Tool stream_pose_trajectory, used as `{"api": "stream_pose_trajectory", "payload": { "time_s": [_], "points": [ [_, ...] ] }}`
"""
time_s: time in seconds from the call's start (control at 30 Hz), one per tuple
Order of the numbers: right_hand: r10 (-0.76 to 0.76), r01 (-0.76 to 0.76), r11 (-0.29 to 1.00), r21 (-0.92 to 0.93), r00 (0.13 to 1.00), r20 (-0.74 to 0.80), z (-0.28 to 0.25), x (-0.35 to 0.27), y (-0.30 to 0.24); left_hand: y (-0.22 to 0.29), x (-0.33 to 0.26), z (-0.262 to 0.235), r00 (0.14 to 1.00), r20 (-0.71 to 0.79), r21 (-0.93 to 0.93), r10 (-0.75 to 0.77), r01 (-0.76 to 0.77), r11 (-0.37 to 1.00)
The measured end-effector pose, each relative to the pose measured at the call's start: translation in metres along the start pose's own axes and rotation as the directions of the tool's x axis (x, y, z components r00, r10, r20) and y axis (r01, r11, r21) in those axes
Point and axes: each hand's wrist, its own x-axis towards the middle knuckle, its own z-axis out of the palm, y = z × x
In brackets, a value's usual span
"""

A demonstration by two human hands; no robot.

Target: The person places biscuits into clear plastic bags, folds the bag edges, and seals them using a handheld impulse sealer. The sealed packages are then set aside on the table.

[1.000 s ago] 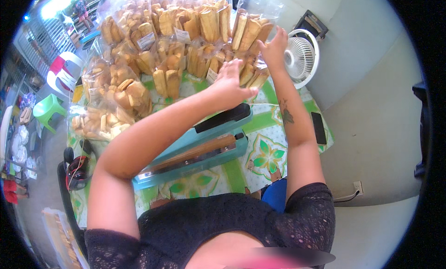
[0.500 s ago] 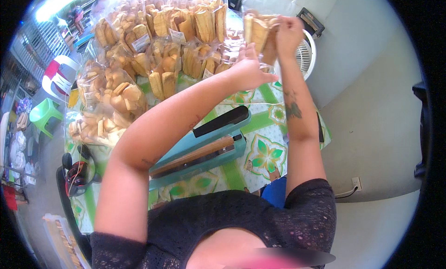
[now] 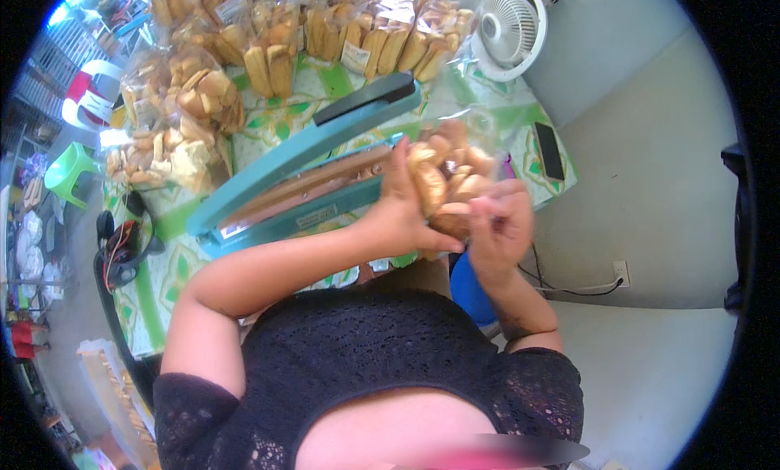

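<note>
Both hands hold a clear plastic bag of brown biscuits [image 3: 447, 177] close to my chest, above the table's near edge. My left hand [image 3: 402, 206] grips the bag's left side and underside. My right hand [image 3: 500, 226] pinches its right lower edge with curled fingers. Just left of the bag lies a teal bag sealer [image 3: 309, 169] with its long arm raised open and a brown sealing strip showing.
Many clear bags of biscuits [image 3: 268, 39] are piled along the far side of the green patterned tablecloth [image 3: 166, 226]. A white fan [image 3: 508, 27] stands at the far right, a dark phone [image 3: 550, 151] lies on the table's right edge, and a tangle of cables [image 3: 122, 246] hangs at the left.
Both hands were stretched to the far pile; they have come back toward my body with one bag of biscuits between them.
</note>
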Motion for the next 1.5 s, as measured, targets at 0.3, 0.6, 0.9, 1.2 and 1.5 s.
{"api": "stream_pose_trajectory", "payload": {
  "time_s": [0.3,0.6,0.9,1.2,1.5],
  "points": [
    [0.019,0.013,0.975,0.221,0.989,-0.145,0.036,-0.061,0.058,-0.056,-0.085,-0.08,0.975,0.222,0.109,0.003,-0.028,0.994],
    [0.233,-0.319,0.621,0.716,0.947,0.22,0.087,-0.084,0.05,-0.056,-0.098,-0.059,0.989,0.042,-0.136,0.141,-0.134,0.982],
    [0.36,-0.468,0.561,0.683,0.881,0.308,0.072,-0.065,0.045,-0.065,-0.078,-0.065,0.988,0.065,-0.753,-0.137,0.138,0.643],
    [0.484,-0.482,0.349,0.804,0.827,0.285,0.101,-0.04,0.043,-0.042,-0.068,-0.06,0.946,-0.293,-0.575,-0.141,-0.056,0.816],
    [0.434,-0.593,0.18,0.785,0.764,0.477,0.099,-0.034,0.067,-0.025,-0.062,-0.082,0.949,-0.316,-0.429,-0.005,-0.138,0.893]
  ]
}}
